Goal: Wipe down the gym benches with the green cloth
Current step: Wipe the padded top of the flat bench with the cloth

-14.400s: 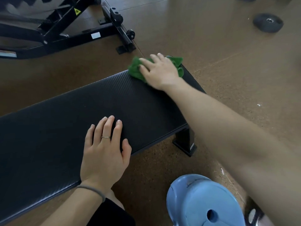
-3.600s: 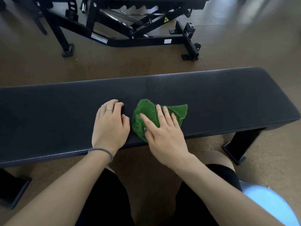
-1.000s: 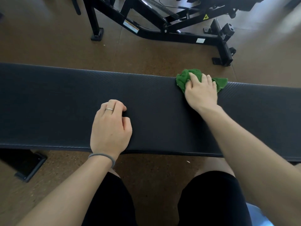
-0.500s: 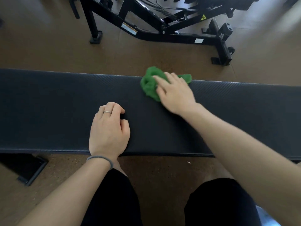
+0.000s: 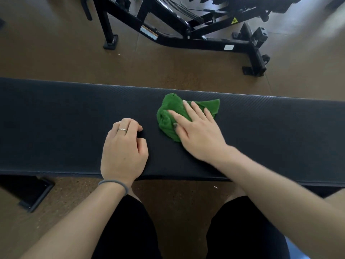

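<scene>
Right hand (image 5: 197,135) presses crumpled green terry cloth (image 5: 172,116) flat-fingered on long black padded gym desk (image 5: 65,116).
Cloth soft, light, bunches — hold by palm pressure; left hand (image 5: 123,152) fingers curled, gripping nothing.

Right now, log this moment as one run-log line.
step: wiping | right hand: flat, presses crumpled green cloth onto black padded flat bench | left hand: curled, rests on bench | black adjustable bench frame: behind, untouched
</scene>
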The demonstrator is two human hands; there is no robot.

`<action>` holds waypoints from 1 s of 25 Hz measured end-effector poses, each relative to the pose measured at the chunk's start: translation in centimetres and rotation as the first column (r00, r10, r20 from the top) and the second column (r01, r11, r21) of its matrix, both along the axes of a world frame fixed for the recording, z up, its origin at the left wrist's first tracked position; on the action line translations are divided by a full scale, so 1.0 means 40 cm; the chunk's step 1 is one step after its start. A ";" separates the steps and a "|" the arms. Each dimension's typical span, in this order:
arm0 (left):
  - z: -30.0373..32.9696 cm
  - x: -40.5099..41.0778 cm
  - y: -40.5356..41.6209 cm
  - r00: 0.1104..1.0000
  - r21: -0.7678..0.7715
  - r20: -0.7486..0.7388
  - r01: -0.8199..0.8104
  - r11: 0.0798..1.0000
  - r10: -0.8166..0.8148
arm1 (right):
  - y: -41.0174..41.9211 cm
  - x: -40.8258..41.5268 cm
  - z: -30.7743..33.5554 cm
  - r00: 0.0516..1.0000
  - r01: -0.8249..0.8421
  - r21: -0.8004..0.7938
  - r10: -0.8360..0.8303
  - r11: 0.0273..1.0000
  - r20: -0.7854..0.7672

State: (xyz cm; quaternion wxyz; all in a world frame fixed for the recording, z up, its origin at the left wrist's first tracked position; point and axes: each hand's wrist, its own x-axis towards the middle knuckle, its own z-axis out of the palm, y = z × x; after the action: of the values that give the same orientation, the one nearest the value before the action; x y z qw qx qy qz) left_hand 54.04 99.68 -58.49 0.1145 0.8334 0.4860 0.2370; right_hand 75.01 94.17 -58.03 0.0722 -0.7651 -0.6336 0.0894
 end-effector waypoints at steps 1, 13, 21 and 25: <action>0.001 0.001 0.003 1.000 -0.002 0.003 0.000 1.000 0.000 | 0.040 0.035 0.003 1.000 -0.005 -0.009 0.005 1.000 0.009; -0.001 -0.006 -0.003 1.000 0.011 -0.017 0.006 1.000 -0.006 | -0.055 -0.027 -0.004 1.000 0.031 0.016 -0.031 0.999 0.003; -0.005 0.001 0.003 1.000 0.041 -0.002 -0.005 0.999 0.005 | 0.153 0.006 -0.011 0.966 0.258 -0.015 -0.258 0.966 -0.021; -0.009 -0.005 0.001 1.000 0.052 0.002 0.002 0.999 -0.002 | -0.134 -0.132 -0.005 0.996 0.091 0.059 -0.092 0.994 0.011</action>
State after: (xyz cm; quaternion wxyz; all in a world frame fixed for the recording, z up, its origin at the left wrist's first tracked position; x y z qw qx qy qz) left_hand 53.83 99.71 -58.86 0.0935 0.8364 0.4786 0.2504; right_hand 69.71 88.82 -58.24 0.0939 -0.7915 -0.6007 0.0622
